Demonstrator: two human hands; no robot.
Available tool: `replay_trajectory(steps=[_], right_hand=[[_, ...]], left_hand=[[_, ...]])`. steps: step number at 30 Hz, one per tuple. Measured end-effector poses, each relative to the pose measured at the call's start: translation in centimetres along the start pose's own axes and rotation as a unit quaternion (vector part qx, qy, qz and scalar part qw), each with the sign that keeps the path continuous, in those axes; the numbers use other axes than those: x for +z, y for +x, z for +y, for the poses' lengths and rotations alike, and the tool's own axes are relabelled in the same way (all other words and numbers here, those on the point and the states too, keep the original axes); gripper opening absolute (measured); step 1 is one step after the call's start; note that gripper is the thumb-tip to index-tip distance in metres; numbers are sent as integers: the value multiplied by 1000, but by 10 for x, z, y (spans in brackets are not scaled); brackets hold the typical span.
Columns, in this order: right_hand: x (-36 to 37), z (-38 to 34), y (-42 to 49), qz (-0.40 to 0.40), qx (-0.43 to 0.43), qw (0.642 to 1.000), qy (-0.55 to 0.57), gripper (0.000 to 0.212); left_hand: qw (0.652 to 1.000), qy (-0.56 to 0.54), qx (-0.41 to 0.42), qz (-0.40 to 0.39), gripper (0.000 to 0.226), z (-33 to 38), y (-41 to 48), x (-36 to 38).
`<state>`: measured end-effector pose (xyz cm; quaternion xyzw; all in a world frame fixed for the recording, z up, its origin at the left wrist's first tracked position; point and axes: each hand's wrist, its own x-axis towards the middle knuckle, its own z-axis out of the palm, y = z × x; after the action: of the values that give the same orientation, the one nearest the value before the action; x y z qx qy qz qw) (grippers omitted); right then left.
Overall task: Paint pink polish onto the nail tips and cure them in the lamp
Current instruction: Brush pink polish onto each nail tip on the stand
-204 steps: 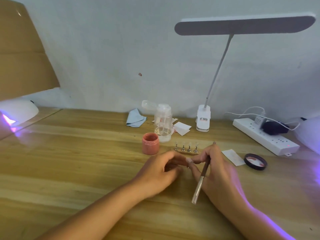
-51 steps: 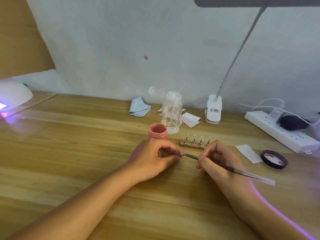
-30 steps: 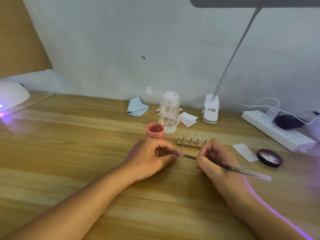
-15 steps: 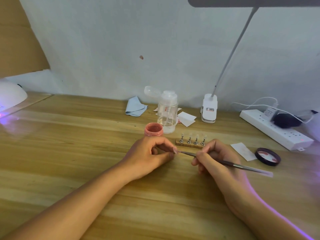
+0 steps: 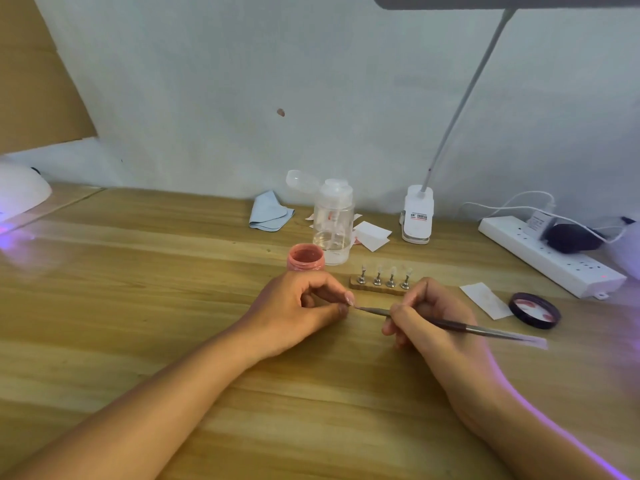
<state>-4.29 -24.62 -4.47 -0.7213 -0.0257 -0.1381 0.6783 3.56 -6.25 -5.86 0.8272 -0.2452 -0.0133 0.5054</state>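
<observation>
My left hand rests on the wooden table and pinches a small nail tip between thumb and forefinger. My right hand grips a thin brush like a pen, its point touching that tip. Just behind the hands stands an open pink polish jar. To its right a small wooden holder carries several clear nail tips on metal stands. The white curing lamp glows purple at the far left edge.
The jar's black lid and a white paper slip lie at right. A clear pump bottle, a blue cloth, paper pieces, the desk lamp's clamp base and a white power strip line the back wall.
Over the last seconds the brush turned from upright to lying sideways, its point brought onto the tip in my left hand. In the last half second the hands barely moved.
</observation>
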Motion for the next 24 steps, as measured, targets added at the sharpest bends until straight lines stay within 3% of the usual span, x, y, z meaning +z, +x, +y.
replay_trajectory(steps=[6,24], right_hand=[[1,-1,-1,-29,-6,999,-12,12],[1,-4,-2,-4,3,1000,-11,14]], left_hand=[[1000,9,8,-1,21,1,-2,0],[1000,24,7,-6,12,-2,-1,0]])
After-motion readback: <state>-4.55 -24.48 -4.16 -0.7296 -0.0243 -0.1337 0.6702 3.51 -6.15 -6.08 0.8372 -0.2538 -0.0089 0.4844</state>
